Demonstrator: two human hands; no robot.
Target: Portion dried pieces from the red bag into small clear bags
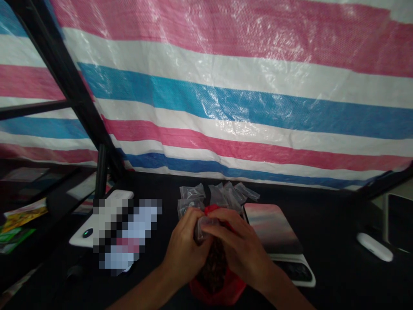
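Observation:
Both hands are close together over a red bag or container filled with dark brown loose bits. My left hand is closed around a small clear plastic bag. The fingers of my right hand bend in from the other side and pinch at the same bag. What lies inside the clear bag is too blurred to tell. Just beyond the hands lie several small clear plastic bags. To the right of my right hand stands a flat scale with a shiny metal plate and a dark display.
A white device and a blurred-out printed item lie at the left. Colourful packets sit farther left. At the right are a white oblong object and a dark-faced panel. Striped sheeting hangs behind the black table.

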